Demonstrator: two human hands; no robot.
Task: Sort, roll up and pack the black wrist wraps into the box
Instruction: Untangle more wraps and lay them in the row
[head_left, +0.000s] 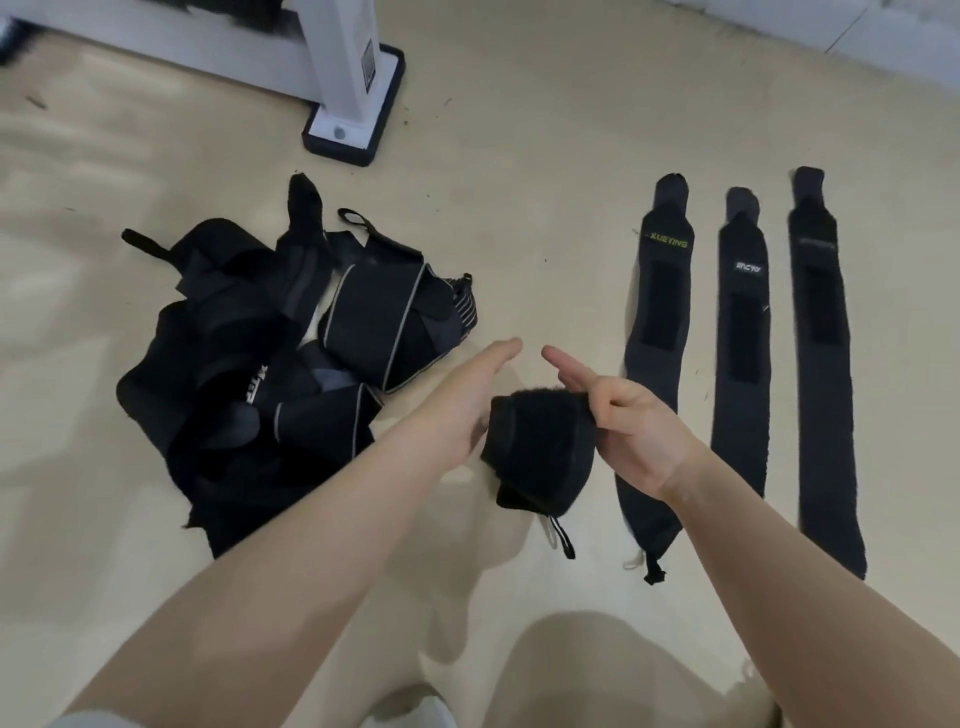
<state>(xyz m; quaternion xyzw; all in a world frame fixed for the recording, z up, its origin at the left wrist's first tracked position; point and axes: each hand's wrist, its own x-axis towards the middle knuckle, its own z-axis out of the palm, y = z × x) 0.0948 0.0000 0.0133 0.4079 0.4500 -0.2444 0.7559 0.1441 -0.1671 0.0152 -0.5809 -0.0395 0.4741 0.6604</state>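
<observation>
A folded black wrist wrap (540, 452) hangs between my two hands above the floor, its thumb loop dangling below. My right hand (634, 421) pinches its upper right corner with curled fingers, the index finger pointing left. My left hand (462, 400) lies against the wrap's left side with straight fingers. A tangled pile of black wraps (270, 364) sits on the floor at the left. Three wraps lie flat and straight side by side at the right: one marked XUEYING (657, 332), a middle one (740, 353) and a long one (823, 374). No box is in view.
A white post on a black-edged foot (353, 119) stands on the beige floor behind the pile. A pale wall base (883, 41) runs along the top right. My knees show at the bottom edge.
</observation>
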